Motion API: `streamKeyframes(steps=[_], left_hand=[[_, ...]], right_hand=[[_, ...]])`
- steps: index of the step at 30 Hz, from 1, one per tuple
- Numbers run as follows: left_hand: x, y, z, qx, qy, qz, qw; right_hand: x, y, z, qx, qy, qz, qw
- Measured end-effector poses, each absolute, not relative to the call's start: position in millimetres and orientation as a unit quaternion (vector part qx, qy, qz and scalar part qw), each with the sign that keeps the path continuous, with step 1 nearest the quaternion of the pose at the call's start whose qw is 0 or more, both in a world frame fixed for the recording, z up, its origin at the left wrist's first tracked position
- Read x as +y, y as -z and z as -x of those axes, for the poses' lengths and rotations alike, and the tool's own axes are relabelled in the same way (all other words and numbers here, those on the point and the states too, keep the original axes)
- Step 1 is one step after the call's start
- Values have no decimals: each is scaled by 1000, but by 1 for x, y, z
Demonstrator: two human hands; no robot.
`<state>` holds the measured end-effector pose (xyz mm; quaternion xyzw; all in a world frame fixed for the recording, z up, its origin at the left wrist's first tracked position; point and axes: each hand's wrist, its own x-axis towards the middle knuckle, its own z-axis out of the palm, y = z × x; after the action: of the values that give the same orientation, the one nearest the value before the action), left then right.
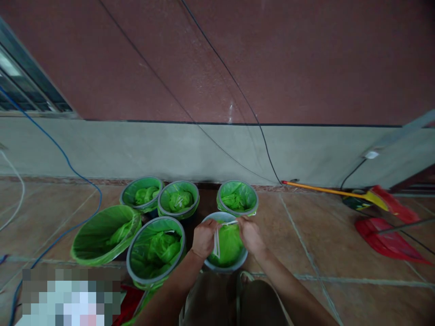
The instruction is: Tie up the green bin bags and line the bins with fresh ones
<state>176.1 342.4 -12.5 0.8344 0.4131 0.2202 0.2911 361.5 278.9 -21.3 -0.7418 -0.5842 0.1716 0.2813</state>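
Note:
A green plastic bag [229, 246] is held up by its top edge over a round grey bin [245, 259] in front of my knees. My left hand [205, 238] grips the bag's edge on the left, where a white drawstring [216, 244] hangs down in a loop. On the other side my right hand [250, 233] pinches the same edge, with the white string stretched between both hands. My fingertips are partly hidden. Just left of my left hand stands another grey-rimmed bin [183, 240], lined in green, with a bunched green bag [163, 249] inside.
Several more green-lined bins [178, 183] stand along the wall [152, 149]. One lined bin [107, 260] leans at the left. A blue hose [70, 165] crosses the tiles there. At right lie a red dustpan [384, 237] and a broom [322, 189]. A pixelated patch covers the lower left.

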Motion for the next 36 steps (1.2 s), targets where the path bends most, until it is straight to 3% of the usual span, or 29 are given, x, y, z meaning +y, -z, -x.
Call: streamKeyframes(steps=[4, 8, 10, 14, 18, 24, 32, 36], left_hand=[[339, 28, -174, 514, -256, -645, 503], [337, 28, -182, 448, -317, -437, 712], [339, 22, -186, 410, -315, -393, 760], [341, 11, -193, 351, -281, -495, 744], [336, 9, -195, 286, -238, -654, 659], [329, 15, -194, 318, -230, -726, 565], [328, 17, -198, 407, -316, -512, 687], [329, 10, -196, 398, -316, -540, 671]], right_hand=[[269, 32, -368, -578, -190, 756, 239], [267, 22, -359, -593, -265, 709, 273], [267, 10, -353, -604, -281, 693, 276], [267, -13, -344, -641, -259, 660, 294], [272, -22, -340, -646, -259, 622, 357], [275, -2, -344, -549, -403, 620, 390], [250, 12, -349, -560, -349, 659, 361], [242, 18, -348, -557, -367, 657, 351]])
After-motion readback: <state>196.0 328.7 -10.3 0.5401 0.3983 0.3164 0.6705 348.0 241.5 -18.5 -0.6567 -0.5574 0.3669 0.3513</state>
